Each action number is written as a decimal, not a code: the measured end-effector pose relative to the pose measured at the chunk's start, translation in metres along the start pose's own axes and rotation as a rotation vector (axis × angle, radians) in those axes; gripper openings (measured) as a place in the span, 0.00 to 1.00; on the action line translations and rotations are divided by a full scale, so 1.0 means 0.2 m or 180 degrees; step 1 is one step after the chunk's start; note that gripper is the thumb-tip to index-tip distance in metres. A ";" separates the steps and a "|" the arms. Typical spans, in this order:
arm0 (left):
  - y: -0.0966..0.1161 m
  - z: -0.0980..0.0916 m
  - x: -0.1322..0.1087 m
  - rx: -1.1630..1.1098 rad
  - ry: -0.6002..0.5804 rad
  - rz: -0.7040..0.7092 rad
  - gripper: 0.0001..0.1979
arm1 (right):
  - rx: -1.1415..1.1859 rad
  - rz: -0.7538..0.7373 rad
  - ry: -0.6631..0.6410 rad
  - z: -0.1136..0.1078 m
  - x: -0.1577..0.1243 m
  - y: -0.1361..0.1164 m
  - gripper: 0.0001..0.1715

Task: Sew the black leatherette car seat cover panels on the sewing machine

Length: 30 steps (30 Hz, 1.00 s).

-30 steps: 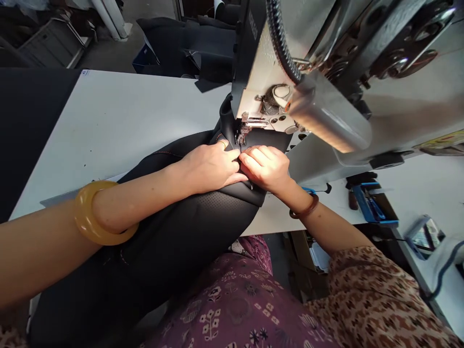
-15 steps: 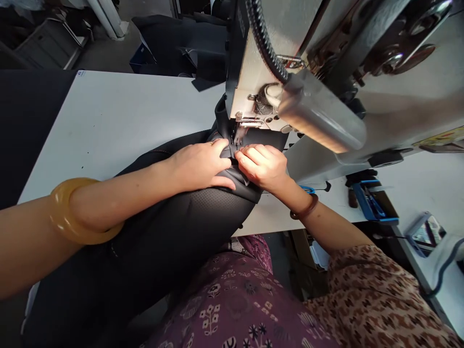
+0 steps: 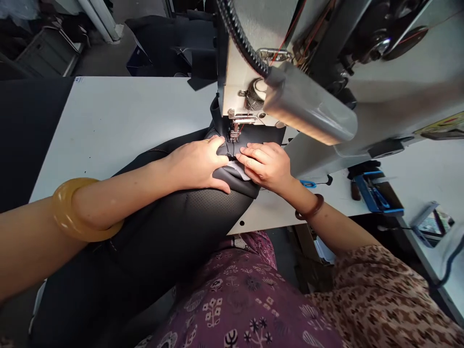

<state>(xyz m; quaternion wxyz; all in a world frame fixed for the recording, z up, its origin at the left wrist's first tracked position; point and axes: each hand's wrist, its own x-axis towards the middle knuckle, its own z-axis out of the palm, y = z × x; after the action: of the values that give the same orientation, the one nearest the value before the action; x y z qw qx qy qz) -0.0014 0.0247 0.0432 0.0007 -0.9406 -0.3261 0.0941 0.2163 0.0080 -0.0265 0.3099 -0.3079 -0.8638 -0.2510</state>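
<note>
A large black leather-like cover (image 3: 213,212), partly perforated, lies bunched under the sewing machine head (image 3: 239,77) and hangs over the table's front edge. My left hand (image 3: 195,162) lies on it with thumb and fingers spread, just left of the presser foot (image 3: 234,134). On the other side, my right hand (image 3: 268,164) is closed, its bent fingers on the cover's seam edge; the fingertips under the fold are hidden. Between the hands a light grey backing strip (image 3: 239,169) shows in the fold. The foot stands close ahead of my fingertips, over the cover.
A grey lamp (image 3: 311,106) on a ribbed flexible neck hangs in front of the machine. On the white table (image 3: 145,104), blue-handled snips (image 3: 308,183) lie right of my wrist. Farther right are a blue tool box (image 3: 377,195) and a phone (image 3: 433,223). Black material is piled behind.
My right hand's fingers have loosened and spread slightly, and more grey backing shows in the fold. The left hand stays on the cover. The view has shifted slightly; red thread now shows on the machine.
</note>
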 end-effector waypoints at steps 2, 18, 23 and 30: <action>-0.02 -0.01 0.02 0.0078 -0.0047 -0.0007 0.32 | 0.0053 0.0003 0.0012 0.00 0.01 0.01 0.10; -0.11 -0.01 0.08 0.0095 -0.0081 -0.0055 0.38 | 0.0634 0.0970 -0.0354 0.08 0.00 0.05 0.15; -0.13 -0.04 0.11 0.0157 -0.0208 -0.0135 0.37 | 0.0763 0.1159 -0.0378 0.12 0.02 0.08 0.16; -0.14 -0.04 0.11 0.0153 -0.0188 -0.0109 0.37 | 0.0852 0.1259 -0.0224 0.14 0.03 0.08 0.16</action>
<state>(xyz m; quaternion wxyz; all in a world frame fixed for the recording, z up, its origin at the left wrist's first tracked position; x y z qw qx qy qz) 0.0006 0.0605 0.0497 0.0153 -0.9315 -0.3396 0.1296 0.2132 0.0394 -0.0373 0.3607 -0.4359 -0.8225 -0.0578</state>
